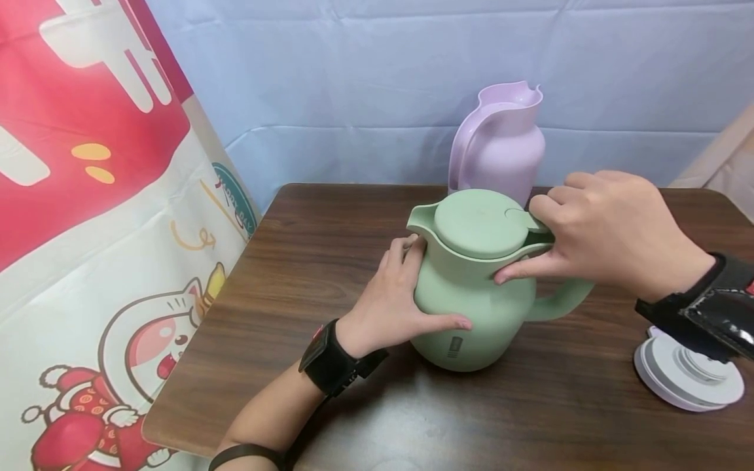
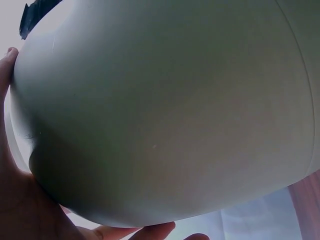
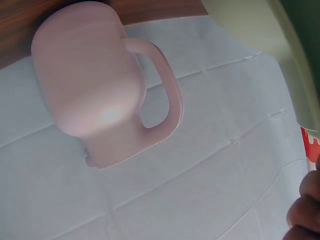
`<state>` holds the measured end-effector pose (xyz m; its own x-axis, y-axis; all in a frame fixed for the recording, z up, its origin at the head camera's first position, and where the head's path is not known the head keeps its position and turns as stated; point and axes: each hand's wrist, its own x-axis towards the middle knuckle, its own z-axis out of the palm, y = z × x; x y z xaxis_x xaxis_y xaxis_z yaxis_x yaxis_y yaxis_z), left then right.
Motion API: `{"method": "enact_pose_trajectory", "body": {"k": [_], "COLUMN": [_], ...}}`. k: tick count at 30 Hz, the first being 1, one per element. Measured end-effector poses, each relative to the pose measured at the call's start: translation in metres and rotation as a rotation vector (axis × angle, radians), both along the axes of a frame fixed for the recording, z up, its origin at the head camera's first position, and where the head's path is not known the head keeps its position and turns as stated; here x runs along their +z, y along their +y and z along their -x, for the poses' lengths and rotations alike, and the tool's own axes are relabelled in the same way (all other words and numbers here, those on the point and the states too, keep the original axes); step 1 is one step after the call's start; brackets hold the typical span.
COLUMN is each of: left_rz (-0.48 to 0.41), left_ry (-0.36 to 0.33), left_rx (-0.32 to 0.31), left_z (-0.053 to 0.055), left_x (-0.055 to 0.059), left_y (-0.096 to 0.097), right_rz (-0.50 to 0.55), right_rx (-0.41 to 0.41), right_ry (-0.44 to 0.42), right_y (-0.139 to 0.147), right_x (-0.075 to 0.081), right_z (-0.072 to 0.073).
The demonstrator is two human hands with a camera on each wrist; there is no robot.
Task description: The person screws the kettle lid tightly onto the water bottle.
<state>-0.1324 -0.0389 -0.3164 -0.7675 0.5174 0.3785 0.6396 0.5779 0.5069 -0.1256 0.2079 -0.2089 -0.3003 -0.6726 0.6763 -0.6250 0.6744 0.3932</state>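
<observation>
A light green thermos jug [image 1: 465, 288] stands upright on the table, its round lid [image 1: 480, 224] seated in the mouth. My left hand [image 1: 391, 301] holds the jug's belly from the left, thumb across the front. At the top of the handle, my right hand [image 1: 612, 229] grips the jug by the rim beside the lid's tab, with its thumb against the neck. Its fingertips are partly hidden there. The left wrist view is mostly filled by the jug's smooth body [image 2: 165, 110].
Behind the green jug stands a lilac jug [image 1: 503, 154] with an uncovered mouth; the right wrist view shows its handle [image 3: 172, 100]. A white and lilac lid [image 1: 689, 373] lies on the wooden table [image 1: 330, 229] at right. A pale cloth [image 1: 353, 85] hangs behind.
</observation>
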Motion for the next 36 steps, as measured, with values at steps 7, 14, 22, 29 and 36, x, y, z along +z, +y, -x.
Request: {"method": "enact_pose_trajectory", "body": {"k": [7,14,22,29,36], "left_rz": [0.002,-0.007,0.014,0.036,0.284], "left_ry": [0.004,-0.004,-0.022,-0.012,0.095], "left_rx": [-0.013,-0.019,-0.013,0.013,0.094], "left_z": [0.002,0.001,-0.001,-0.007,-0.027], "left_x": [0.000,-0.001,-0.001,0.002,0.006], "left_y": [-0.001,0.000,-0.001,0.000,-0.002], "right_rz": [-0.003,0.090,0.208,0.309,0.296], "right_rx": [0.038,-0.011,-0.011,0.035,0.074], "right_ry": [0.080,0.203,0.147,0.097,-0.010], "right_y": [-0.002,-0.001,-0.019,-0.030,-0.035], "right_x": [-0.001,-0.019,-0.056,-0.093,-0.131], "right_z": [0.000,-0.004,-0.029,-0.040,-0.049]}}
